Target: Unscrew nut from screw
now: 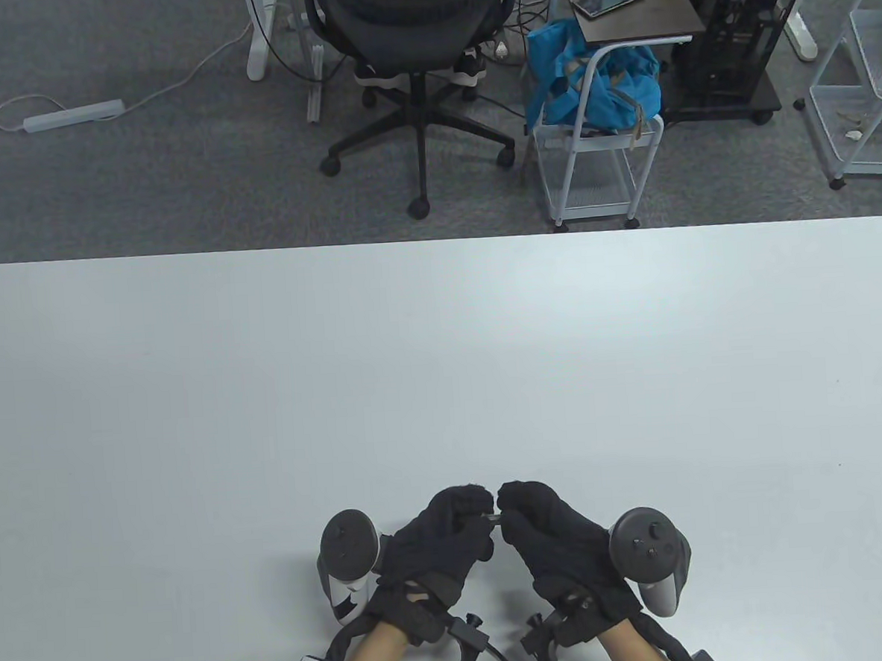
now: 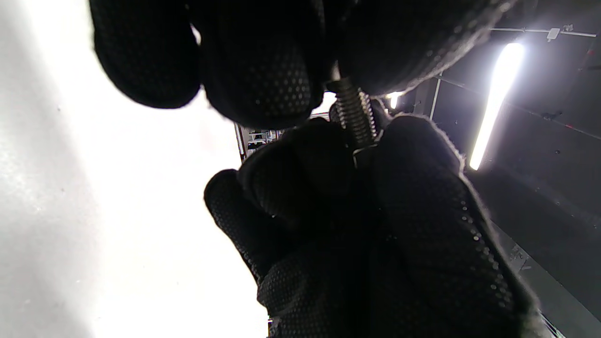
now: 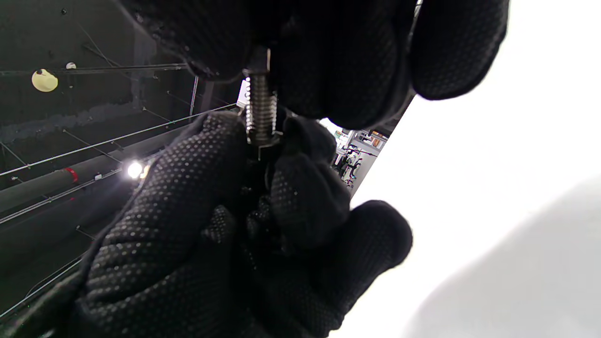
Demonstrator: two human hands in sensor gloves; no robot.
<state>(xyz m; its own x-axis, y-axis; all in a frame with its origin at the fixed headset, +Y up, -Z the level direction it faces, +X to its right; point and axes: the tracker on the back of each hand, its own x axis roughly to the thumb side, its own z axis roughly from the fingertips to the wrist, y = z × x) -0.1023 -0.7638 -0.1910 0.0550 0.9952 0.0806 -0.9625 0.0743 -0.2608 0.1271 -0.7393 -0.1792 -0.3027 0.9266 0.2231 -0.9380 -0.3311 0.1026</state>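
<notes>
Fingers point(image 3: 197, 164) of both hands hide the screw's point(image 3: 259, 110) ends.

Overhead table view; two upward close-ups

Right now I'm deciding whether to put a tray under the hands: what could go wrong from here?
1. The screw is held above the bare table between the left hand and right hand; a freed nut could drop and roll away.
2. Thick gloved fingertips cover most of the screw, so a slip would probably go unnoticed.
</notes>
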